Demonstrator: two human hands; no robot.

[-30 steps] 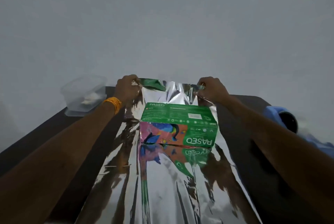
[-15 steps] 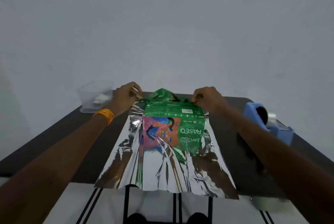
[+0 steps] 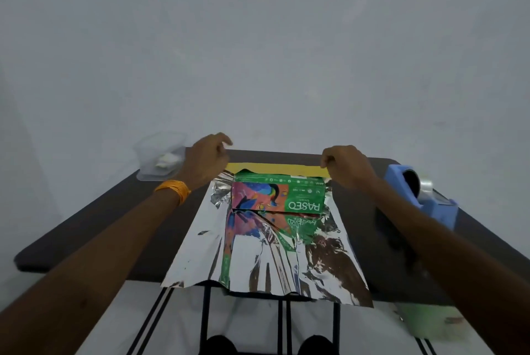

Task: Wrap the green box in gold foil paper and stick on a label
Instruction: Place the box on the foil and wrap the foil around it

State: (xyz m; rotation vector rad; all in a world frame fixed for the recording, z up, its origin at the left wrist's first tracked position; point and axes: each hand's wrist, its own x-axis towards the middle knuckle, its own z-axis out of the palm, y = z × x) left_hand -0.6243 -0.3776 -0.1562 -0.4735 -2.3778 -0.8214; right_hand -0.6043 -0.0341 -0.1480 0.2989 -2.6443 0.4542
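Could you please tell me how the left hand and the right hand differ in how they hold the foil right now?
The left hand has an orange band at its wrist; the right hand has a bare wrist. The left hand sits higher, its fingers curled above the foil paper's folded gold edge; the right hand pinches that edge. Both are at the far corners, behind the green box.

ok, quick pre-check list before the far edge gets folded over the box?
1. Left hand pinching the far foil corner: ok.
2. Right hand pinching the other far corner: ok.
3. Far edge of the foil paper lifted, gold side showing: ok.
4. Green box on the foil, roughly centred between the side edges: ok.
5. Near foil edge overhangs the table; enough length to meet the far edge: cannot tell.
6. Blue tape dispenser beside the right arm: ok.
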